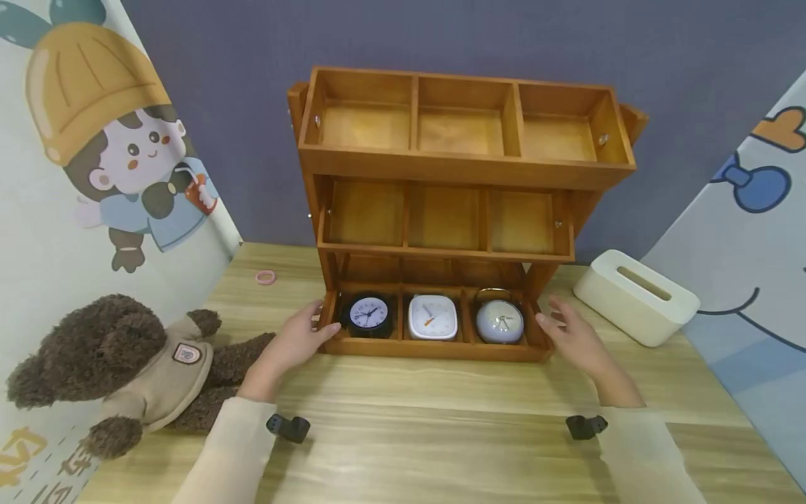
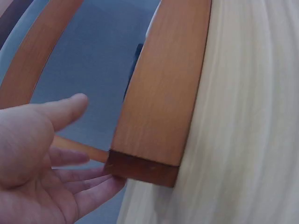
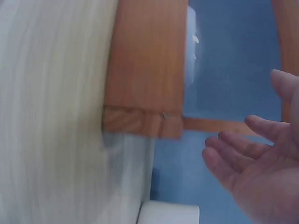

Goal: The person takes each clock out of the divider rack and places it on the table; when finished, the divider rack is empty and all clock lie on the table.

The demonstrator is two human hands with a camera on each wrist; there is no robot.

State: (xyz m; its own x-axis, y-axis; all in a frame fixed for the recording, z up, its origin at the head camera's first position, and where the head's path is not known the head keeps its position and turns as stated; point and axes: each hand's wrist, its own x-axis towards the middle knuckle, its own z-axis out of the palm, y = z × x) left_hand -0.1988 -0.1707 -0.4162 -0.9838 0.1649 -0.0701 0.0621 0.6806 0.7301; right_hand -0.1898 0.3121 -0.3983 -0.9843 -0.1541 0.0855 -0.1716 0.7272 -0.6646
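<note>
A three-tier brown wooden shelf (image 1: 466, 166) stands on the table, each tier split into three compartments. Its bottom tier holds a round black clock (image 1: 369, 313) on the left, a square white clock (image 1: 432, 317) in the middle and a round silver-grey clock (image 1: 499, 322) with a top handle on the right. At the tier's left end is my left hand (image 1: 296, 341), thumb over the corner and fingertips right at the end board in the left wrist view. My right hand (image 1: 576, 341) is beside the right end, its loosely bent fingers apart from the wood in the right wrist view.
On the left lies a brown plush bear (image 1: 164, 364) in a beige top, close to my left forearm. A pink ring (image 1: 266, 278) lies behind it. A cream tissue box (image 1: 636, 297) sits right of the shelf. A dark panel (image 1: 472, 35) rises behind.
</note>
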